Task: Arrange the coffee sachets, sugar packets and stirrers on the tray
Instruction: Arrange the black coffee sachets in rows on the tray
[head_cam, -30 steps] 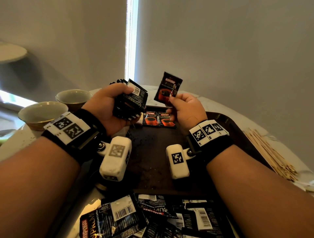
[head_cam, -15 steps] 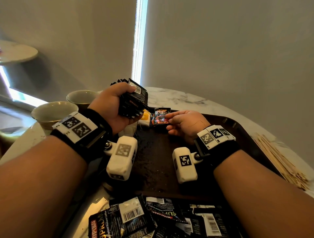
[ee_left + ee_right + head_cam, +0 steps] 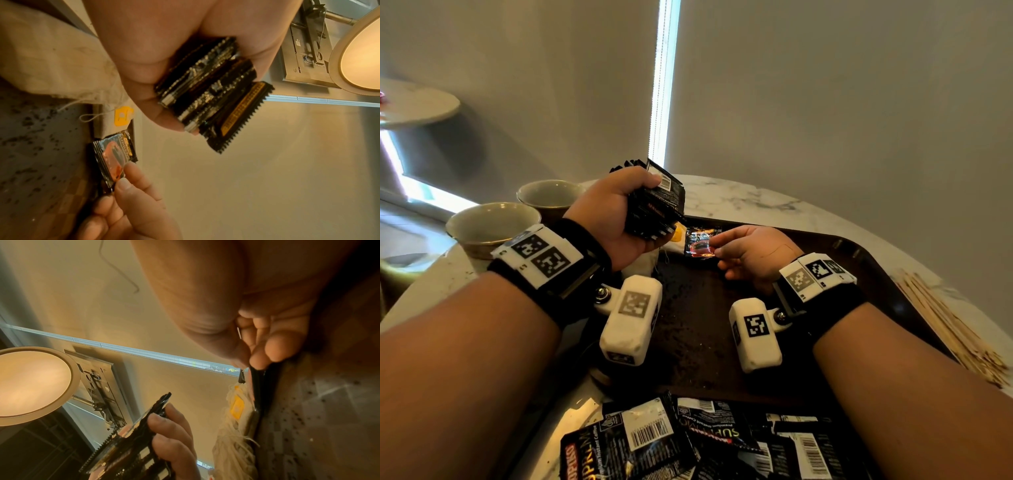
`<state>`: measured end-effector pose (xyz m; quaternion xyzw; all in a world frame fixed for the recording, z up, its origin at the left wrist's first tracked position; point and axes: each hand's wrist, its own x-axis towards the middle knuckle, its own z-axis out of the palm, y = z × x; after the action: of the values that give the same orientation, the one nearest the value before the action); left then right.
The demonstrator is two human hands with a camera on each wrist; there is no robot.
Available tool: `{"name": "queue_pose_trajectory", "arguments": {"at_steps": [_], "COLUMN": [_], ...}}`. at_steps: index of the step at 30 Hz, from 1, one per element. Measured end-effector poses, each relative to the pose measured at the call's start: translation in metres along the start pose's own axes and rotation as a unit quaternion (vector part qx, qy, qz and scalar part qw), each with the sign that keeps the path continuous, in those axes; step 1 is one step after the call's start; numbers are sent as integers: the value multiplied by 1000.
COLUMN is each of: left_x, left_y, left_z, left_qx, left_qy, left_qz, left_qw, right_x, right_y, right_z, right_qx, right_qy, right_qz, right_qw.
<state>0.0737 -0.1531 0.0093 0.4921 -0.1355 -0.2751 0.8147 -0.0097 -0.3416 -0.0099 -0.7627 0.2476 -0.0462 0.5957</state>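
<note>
Before us sits the dark tray [image 3: 859, 246], its rim curving round on the marble table [image 3: 750, 198], and that is where we are laying things out. Below its near edge a loose heap of coffee sachets [image 3: 688, 442] lies overlapping, barcodes up; off to the right, on the table and apart from the tray, a bundle of wooden stirrers [image 3: 941, 318] waits untouched.

Our left hand [image 3: 613, 219] is curled tight round a thick stack of sachets [image 3: 657, 202], held above the tray's far left corner. We judge this stack springy and slick: glossy foil faces will slide on one another, so the squeeze across the flat faces, thumb against fingers, seems the right hold, as the left wrist view shows the serrated ends fanning out unevenly.

Our right hand [image 3: 753, 253] pinches a single sachet [image 3: 700, 241] by its right edge between thumb and fingertips [image 3: 125, 181], low at the far left of the tray, just beside a pale cloth bag with a yellow tag [image 3: 123, 116]. Whether it already touches the tray floor we cannot tell.

One sachet looks very light, thin and flexible, with little stiffness beyond its crimped seams. We think taking it by a sealed edge is best; gripping the middle would crease it and shift the powder.
</note>
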Motion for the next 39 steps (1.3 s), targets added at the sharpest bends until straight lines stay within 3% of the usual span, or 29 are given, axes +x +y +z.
{"name": "queue_pose_trajectory", "arguments": {"at_steps": [11, 28, 39], "left_x": [4, 3, 1], "left_y": [-3, -3, -2], "left_z": [-3, -4, -3], "left_qx": [1, 0, 5], "left_qy": [-9, -1, 3], "left_qz": [-8, -16, -15], "left_qw": [1000, 1000, 1000], "right_x": [3, 2, -4], "right_y": [2, -3, -7], "right_z": [0, -2, -1], "right_qx": [24, 8, 59], "right_qy": [20, -10, -13], "right_qz": [17, 22, 58], "right_qw": [999, 1000, 996]}}
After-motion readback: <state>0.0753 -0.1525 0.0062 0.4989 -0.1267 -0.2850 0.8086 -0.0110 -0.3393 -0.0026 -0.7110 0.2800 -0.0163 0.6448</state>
